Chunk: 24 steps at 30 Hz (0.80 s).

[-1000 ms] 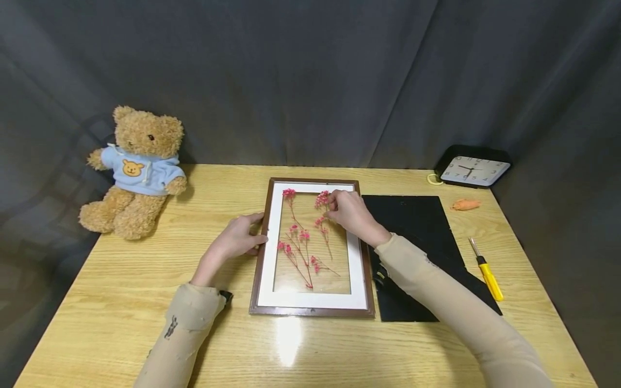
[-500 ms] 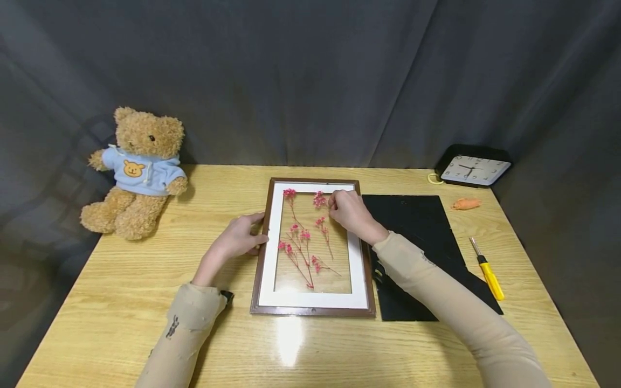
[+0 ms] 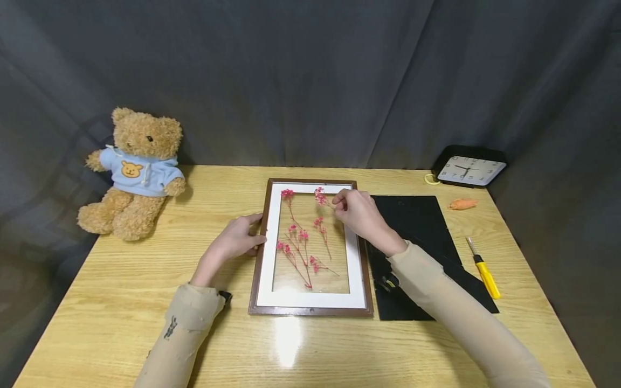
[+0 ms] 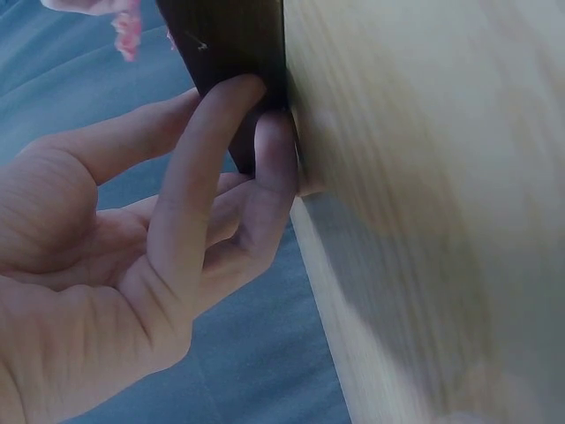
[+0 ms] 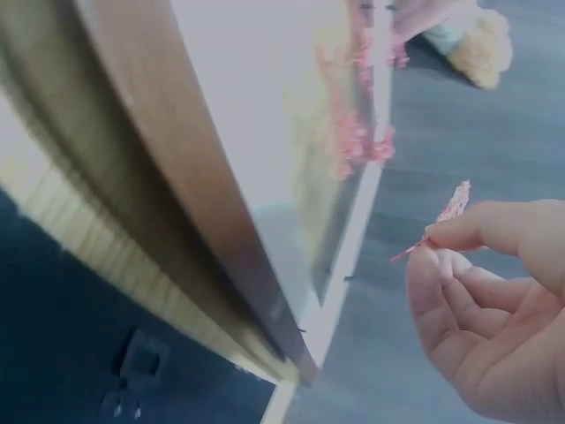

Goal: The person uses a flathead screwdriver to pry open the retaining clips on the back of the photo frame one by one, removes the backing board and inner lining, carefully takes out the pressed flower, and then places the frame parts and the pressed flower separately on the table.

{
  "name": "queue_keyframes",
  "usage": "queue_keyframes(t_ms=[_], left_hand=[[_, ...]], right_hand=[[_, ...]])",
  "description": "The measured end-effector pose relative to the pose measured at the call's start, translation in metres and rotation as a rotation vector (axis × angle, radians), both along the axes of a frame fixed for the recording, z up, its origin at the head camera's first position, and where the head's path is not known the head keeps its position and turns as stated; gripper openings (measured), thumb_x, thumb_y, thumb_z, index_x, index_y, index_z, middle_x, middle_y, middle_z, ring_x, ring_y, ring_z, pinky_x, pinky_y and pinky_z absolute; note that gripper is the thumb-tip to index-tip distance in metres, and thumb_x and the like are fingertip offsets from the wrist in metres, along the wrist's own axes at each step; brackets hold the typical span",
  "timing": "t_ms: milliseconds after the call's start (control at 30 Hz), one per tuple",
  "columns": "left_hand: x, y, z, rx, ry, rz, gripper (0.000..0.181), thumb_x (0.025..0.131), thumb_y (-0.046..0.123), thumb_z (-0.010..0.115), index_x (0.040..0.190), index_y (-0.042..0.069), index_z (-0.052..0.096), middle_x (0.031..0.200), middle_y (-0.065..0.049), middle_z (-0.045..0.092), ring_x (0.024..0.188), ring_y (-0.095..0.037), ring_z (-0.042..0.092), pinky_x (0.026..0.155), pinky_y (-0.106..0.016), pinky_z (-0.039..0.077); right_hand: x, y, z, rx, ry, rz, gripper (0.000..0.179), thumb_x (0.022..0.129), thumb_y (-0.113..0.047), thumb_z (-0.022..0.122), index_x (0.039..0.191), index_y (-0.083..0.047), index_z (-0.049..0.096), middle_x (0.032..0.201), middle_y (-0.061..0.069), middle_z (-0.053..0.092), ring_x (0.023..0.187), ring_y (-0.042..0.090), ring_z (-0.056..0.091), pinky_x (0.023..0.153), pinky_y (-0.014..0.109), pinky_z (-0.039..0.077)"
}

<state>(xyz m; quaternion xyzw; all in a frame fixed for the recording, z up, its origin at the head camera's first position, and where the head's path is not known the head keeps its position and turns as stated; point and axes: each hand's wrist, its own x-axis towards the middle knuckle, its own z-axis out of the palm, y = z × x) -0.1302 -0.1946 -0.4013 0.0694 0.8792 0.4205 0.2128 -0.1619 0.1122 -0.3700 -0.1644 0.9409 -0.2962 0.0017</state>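
Observation:
A brown picture frame (image 3: 258,280) with a white mat (image 3: 310,299) lies on the table, with several pink dried flower sprigs (image 3: 303,235) spread inside its opening. My left hand (image 3: 235,237) holds the frame's left edge; the left wrist view shows curled fingertips against its dark side (image 4: 234,44). Between thumb and forefinger, my right hand (image 3: 359,213) pinches a small pink flower sprig (image 3: 321,196) by its stem, over the upper right of the opening. In the right wrist view that sprig (image 5: 454,205) is held up apart from the frame.
A black backing board (image 3: 412,215) lies right of the frame, partly under my right forearm. Farther right are a yellow-handled screwdriver (image 3: 487,277), a small orange object (image 3: 463,204) and a clock (image 3: 470,170). A teddy bear (image 3: 140,175) sits at the back left.
My right hand has shifted right and drawn back slightly, with the sprig and part of its stem now showing beyond the fingertips. My left hand stays on the frame's edge.

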Motion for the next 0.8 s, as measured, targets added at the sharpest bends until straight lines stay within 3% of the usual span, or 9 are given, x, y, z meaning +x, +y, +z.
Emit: queue_keyframes(t_ms=[167,467,800], left_hand=[[0.001,-0.001,-0.001,0.009,-0.016,0.008,0.071,0.103,-0.001,0.066,0.162,-0.013,0.028,0.129,-0.038,0.066,0.078,-0.025,0.077,0.071,-0.033,0.066],[0.003,0.0,0.001,0.009,-0.029,0.017,0.071,0.104,-0.001,0.066,0.163,-0.013,0.028,0.132,-0.039,0.064,0.079,-0.026,0.077,0.072,-0.033,0.066],[0.001,0.001,0.003,0.025,-0.026,-0.001,0.071,0.104,-0.001,0.066,0.162,-0.014,0.027,0.135,-0.04,0.061,0.083,-0.029,0.078,0.073,-0.034,0.067]], right_hand=[[0.023,0.016,0.014,-0.016,0.029,-0.001,0.01,0.094,0.005,0.068,0.101,0.004,0.076,0.085,0.01,0.072,0.067,0.018,0.059,0.059,0.029,0.048],[0.086,0.063,0.032,0.019,0.03,-0.036,0.012,0.091,0.006,0.075,0.101,0.0,0.075,0.082,0.002,0.068,0.069,0.015,0.056,0.056,0.024,0.044],[0.15,0.1,0.023,0.085,0.038,-0.12,0.018,0.085,0.006,0.082,0.098,-0.006,0.076,0.08,-0.008,0.066,0.066,0.006,0.054,0.054,0.022,0.047]])
